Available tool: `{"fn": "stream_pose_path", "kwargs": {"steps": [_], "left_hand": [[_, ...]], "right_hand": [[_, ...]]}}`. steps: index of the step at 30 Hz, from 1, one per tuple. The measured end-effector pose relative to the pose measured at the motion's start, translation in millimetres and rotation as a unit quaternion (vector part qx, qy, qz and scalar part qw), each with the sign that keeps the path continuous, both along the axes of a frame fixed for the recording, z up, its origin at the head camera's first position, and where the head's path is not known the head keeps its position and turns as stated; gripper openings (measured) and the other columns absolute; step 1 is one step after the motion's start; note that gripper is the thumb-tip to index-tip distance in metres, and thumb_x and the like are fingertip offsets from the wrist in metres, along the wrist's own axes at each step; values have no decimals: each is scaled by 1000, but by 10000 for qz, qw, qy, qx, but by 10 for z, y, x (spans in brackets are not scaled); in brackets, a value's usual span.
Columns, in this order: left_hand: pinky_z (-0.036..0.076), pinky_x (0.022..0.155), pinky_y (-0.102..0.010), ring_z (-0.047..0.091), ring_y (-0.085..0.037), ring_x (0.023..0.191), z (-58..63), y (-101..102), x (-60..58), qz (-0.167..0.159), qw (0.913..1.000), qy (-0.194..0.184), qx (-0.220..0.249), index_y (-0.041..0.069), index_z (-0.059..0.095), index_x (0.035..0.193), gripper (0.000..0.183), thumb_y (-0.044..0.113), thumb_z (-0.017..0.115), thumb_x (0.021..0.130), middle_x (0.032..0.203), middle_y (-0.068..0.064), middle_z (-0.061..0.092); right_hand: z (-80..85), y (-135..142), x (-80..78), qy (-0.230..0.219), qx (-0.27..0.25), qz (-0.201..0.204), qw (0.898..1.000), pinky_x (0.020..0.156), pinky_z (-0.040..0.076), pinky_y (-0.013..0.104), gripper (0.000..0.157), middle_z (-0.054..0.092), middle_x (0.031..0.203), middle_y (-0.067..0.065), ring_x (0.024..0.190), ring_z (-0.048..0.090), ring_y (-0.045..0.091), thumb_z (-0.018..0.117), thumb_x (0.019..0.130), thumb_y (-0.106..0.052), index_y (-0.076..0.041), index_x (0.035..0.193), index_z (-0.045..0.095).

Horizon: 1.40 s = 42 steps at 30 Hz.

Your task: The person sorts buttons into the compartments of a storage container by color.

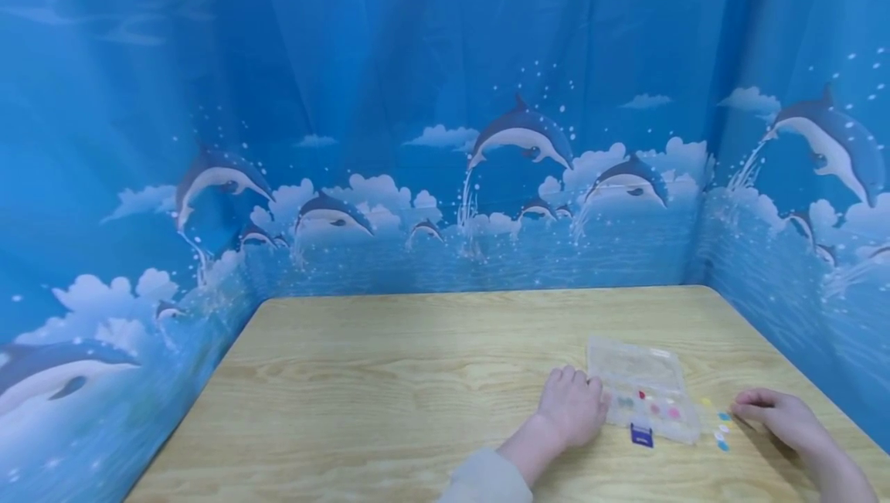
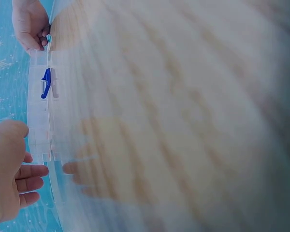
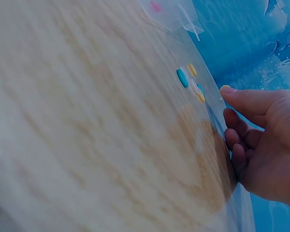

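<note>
A clear plastic compartment box lies with its lid raised back. Small coloured pieces, including a red one and a pink one, sit in its compartments. A dark blue latch hangs at the front. My left hand rests against the box's left end, its fingers loosely extended in the left wrist view. To the right of the box, my right hand pinches a small yellow button-like piece at its fingertips. Beside it lie loose blue, white and yellow pieces.
The wood-grain table extends well to the left of the box. Blue dolphin-printed curtains enclose its back and sides. The right curtain stands close behind my right hand.
</note>
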<state>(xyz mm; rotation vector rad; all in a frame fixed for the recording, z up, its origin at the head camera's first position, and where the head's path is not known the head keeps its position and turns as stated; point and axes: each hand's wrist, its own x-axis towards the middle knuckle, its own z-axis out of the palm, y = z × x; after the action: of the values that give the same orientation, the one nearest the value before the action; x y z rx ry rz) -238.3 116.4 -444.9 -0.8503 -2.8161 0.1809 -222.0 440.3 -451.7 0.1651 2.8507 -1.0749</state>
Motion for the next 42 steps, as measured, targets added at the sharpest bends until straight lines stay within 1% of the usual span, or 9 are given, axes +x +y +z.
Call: {"fn": "stream_pose_path", "kwargs": {"steps": [3, 4, 10, 16, 22, 27, 33, 36, 42], "left_hand": [[35, 80, -24, 43, -7, 83, -14, 4, -8, -17, 10000, 41, 7, 26, 53, 109, 33, 48, 33, 97, 91, 9, 52], [35, 80, -24, 43, -7, 83, -14, 3, -8, -19, 10000, 44, -3, 26, 53, 109, 33, 48, 33, 97, 91, 9, 52], [35, 81, -24, 44, -7, 85, 5, 7, -9, 7, 10000, -58, -29, 25, 53, 111, 34, 47, 31, 98, 93, 9, 53], [36, 81, -24, 43, -7, 85, 6, 13, -13, 18, 9999, -100, -60, 25, 53, 112, 34, 48, 32, 97, 94, 9, 53], [35, 81, -24, 44, -7, 85, -3, 15, -16, 27, 9999, -86, -46, 25, 54, 110, 34, 48, 31, 97, 93, 9, 53], [35, 81, -24, 43, -7, 84, 3, 12, -10, 21, 9999, -100, -68, 25, 53, 110, 35, 48, 31, 98, 92, 9, 52], [36, 84, -25, 44, -8, 86, 6, 11, -18, 32, 9998, -171, 7, 25, 53, 112, 36, 48, 29, 98, 94, 9, 53], [36, 85, -25, 44, -8, 87, 5, 9, -18, 35, 9998, -203, 70, 25, 53, 113, 36, 47, 29, 98, 95, 9, 53], [36, 85, -26, 44, -8, 88, 7, 4, -15, 9, 9998, -212, 49, 25, 53, 114, 37, 48, 29, 98, 96, 9, 53]], "right_hand": [[-5, 28, 7, -29, -250, -76, 9997, 72, 33, 28, 34, 57, 93, -6, 77, 40, -10, 60, 90, -32, 2, 96, 62], [-2, 33, 9, -28, -298, -80, 9995, 71, 33, 27, 34, 56, 93, -7, 77, 39, -11, 60, 90, -32, 1, 96, 62], [42, 40, 14, -124, -476, -74, 9988, 73, 33, 29, 35, 54, 94, -9, 79, 38, -11, 58, 91, -35, -1, 99, 61], [77, 29, 20, -106, -561, -121, 9983, 74, 33, 28, 39, 54, 94, -12, 77, 36, -16, 58, 91, -36, 1, 101, 61], [108, 3, 28, -25, -573, -82, 9983, 70, 36, 25, 42, 53, 95, -11, 78, 39, -12, 56, 92, -34, 6, 106, 57], [136, -19, 40, 23, -692, -88, 9976, 68, 38, 23, 39, 53, 94, -13, 79, 42, -11, 55, 93, -34, 3, 105, 58], [158, -68, 47, 229, -906, -29, 9956, 68, 43, 21, 30, 52, 88, -23, 78, 43, -13, 55, 93, -29, 0, 100, 60], [176, -101, 51, 243, -1036, 2, 9943, 68, 44, 21, 29, 49, 88, -28, 79, 43, -14, 55, 94, -29, -1, 100, 61], [242, -185, 53, 272, -1393, 76, 9898, 71, 45, 20, 28, 50, 90, -27, 81, 45, -14, 53, 95, -26, 0, 100, 60]]}}
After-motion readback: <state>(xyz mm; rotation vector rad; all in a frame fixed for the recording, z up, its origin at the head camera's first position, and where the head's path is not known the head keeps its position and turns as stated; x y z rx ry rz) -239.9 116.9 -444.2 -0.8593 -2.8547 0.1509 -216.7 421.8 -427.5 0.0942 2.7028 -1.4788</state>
